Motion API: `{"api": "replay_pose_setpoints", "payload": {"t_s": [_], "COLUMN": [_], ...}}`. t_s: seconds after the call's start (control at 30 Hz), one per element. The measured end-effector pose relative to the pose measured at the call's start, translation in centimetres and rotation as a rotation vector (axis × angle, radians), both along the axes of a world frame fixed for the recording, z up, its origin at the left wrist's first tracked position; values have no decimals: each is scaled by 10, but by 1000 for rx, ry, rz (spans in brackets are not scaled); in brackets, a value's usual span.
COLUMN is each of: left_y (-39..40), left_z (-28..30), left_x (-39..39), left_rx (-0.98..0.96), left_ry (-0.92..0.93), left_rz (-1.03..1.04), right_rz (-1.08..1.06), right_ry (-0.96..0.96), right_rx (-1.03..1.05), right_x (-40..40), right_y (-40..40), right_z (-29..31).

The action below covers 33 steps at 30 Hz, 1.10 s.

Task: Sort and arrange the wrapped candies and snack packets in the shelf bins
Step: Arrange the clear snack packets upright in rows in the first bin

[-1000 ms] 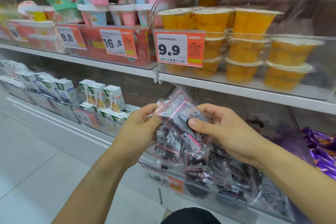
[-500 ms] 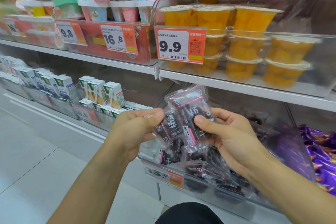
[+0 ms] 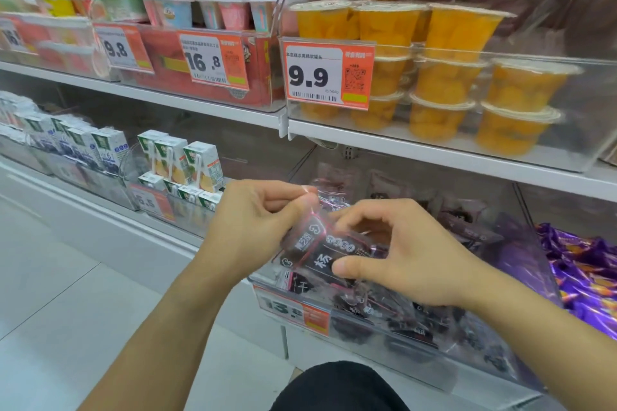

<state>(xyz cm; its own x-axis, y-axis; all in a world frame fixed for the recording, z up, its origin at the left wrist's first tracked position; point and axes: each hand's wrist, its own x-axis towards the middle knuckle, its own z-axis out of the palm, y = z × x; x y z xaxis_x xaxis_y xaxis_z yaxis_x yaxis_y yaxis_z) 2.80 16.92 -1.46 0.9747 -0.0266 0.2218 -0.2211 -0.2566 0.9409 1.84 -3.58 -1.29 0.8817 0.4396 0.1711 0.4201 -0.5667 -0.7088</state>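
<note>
Head view: at frame centre, both hands pinch dark snack packets [image 3: 320, 250] above a clear bin [image 3: 417, 364] of the same packets; the left hand [image 3: 257, 227] nips an upper edge, and the right hand [image 3: 400, 260] clamps thumb against fingers.

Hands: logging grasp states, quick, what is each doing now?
Left hand: pinching the top edge of the dark packets.
Right hand: gripping the same packets, thumb on the front, over the bin.
</note>
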Motion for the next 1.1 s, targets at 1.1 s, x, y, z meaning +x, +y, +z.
{"api": "replay_pose_setpoints", "payload": {"t_s": [1.1], "left_y": [22], "left_z": [-20], "left_x": [30], "left_rx": [750], "left_ry": [-193], "left_rz": [-84], "right_rz": [-171], "right_ry": [0], "right_rx": [12], "right_x": [47], "right_y": [31], "right_z": [-41]}}
